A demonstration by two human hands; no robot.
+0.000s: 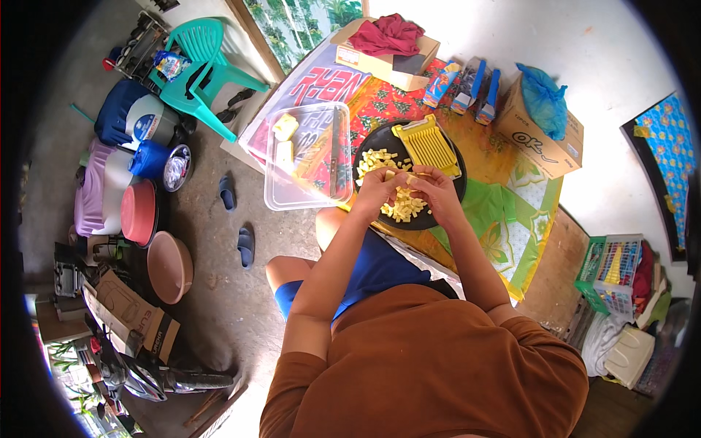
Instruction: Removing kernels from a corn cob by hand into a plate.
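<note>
Over a round black tray (461,189) my two hands meet. My left hand (378,189) pinches a small pale yellow piece (389,175) in its fingers. Close beside it, my right hand (435,191) holds another small yellow piece (410,179) at its fingertips. Many pale yellow cubes (405,207) lie on the tray below and left of my hands. A yellow ridged plastic rack (430,145) rests on the tray's upper right part. To the left, a clear plastic container (306,198) holds larger pale yellow chunks (285,127) and a knife (333,169).
A green cloth (490,205) lies right of the tray on the patterned tablecloth (383,101). Behind are an open cardboard box (378,63) with red cloth, several blue boxes (441,85), and a larger carton (539,137) bearing a blue bag. A green plastic chair (191,98) stands farther left.
</note>
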